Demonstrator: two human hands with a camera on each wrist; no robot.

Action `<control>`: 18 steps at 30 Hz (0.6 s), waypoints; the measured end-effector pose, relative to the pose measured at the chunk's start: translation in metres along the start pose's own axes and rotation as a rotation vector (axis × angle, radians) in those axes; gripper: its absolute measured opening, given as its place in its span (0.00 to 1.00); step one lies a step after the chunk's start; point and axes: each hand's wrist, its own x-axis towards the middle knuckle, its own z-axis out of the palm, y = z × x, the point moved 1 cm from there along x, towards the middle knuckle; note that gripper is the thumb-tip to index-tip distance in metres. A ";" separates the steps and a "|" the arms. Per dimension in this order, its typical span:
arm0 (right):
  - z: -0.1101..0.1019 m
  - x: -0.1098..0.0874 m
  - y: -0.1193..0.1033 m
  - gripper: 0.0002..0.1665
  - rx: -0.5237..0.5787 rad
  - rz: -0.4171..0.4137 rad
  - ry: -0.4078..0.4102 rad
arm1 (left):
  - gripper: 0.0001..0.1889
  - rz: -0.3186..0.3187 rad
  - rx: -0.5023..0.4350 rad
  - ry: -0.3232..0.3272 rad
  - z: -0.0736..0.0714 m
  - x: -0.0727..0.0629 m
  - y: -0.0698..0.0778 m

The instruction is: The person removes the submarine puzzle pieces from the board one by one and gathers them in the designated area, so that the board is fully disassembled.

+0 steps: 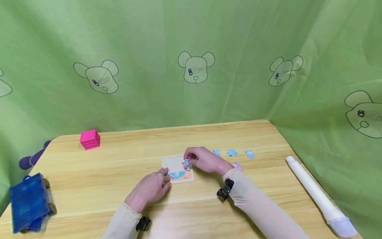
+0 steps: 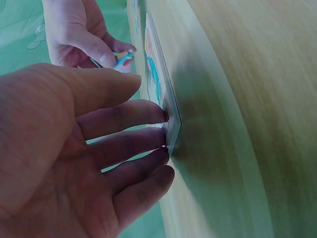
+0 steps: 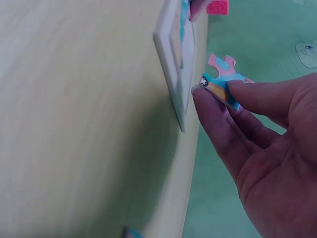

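Note:
A shallow puzzle tray [image 1: 173, 162] lies on the table in the head view. Fitted pieces [image 1: 178, 175] in teal and orange fill its near part, while the far part shows pale backing. My right hand [image 1: 209, 161] pinches a puzzle piece [image 3: 223, 79] between thumb and fingers, over the tray's right side; the piece is pink, blue and orange, tilted above the surface in the right wrist view. At the tray's left edge, my left hand [image 1: 153, 186] rests its fingertips [image 2: 161, 115] on the rim, fingers loosely extended and thumb apart.
Several loose puzzle pieces [image 1: 232, 152] lie right of the tray, one partly behind the right hand. A pink cube [image 1: 90, 139] stands at the back left, a blue wheeled toy [image 1: 30, 202] at the left edge. A white tube [image 1: 316, 192] lies along the right edge.

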 end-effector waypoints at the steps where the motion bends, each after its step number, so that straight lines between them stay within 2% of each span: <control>1: -0.003 -0.002 0.000 0.09 0.012 0.001 0.004 | 0.15 0.001 -0.001 0.002 0.000 0.000 0.000; 9: -0.024 -0.023 0.007 0.09 0.082 0.006 0.011 | 0.15 0.004 -0.001 -0.002 -0.001 0.000 0.000; 18: -0.048 -0.049 0.022 0.09 0.091 0.057 0.028 | 0.15 -0.004 -0.018 -0.012 -0.001 -0.001 -0.001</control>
